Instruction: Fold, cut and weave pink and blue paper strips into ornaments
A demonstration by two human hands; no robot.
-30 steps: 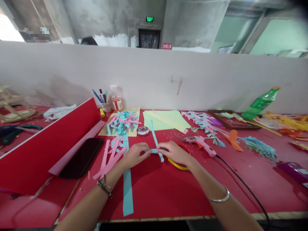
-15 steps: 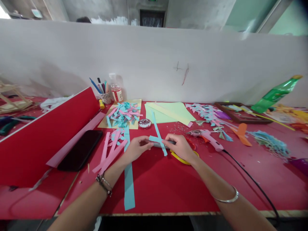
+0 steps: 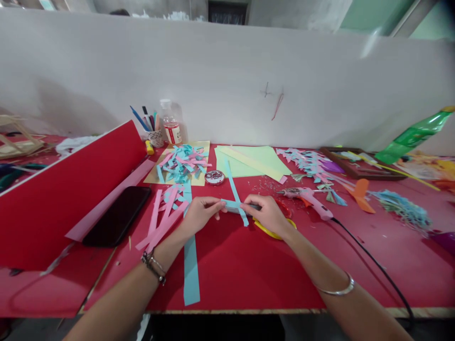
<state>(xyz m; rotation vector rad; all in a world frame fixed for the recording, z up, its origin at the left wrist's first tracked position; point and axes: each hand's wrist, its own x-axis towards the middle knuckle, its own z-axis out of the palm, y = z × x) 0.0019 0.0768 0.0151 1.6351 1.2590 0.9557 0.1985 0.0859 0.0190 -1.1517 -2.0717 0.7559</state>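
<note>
My left hand (image 3: 201, 215) pinches the left end of a short light-blue paper strip (image 3: 231, 204) above the red tabletop. My right hand (image 3: 266, 213) has thumb and finger closed on the paper at its other side. A longer light-blue strip (image 3: 232, 182) slants across there and passes by my right fingertips. Something dark grey lies partly under my right fingers; its kind is hidden. Beneath that hand show the yellow handles (image 3: 273, 232) of scissors, with a red handle (image 3: 284, 208) just behind. A wide blue strip (image 3: 192, 274) lies below my left wrist.
Pink strips (image 3: 167, 227) and a black phone (image 3: 117, 215) lie to the left, beside a red board (image 3: 71, 189). Cut paper pieces (image 3: 183, 163) are heaped behind. A pink glue gun (image 3: 313, 201) with a cord rests at right. A green bottle (image 3: 414, 135) leans farther right.
My left fingers have shifted slightly along the short strip, and its left end has tilted down a little. My right hand keeps its hold. The camera view has tilted slightly downward.
</note>
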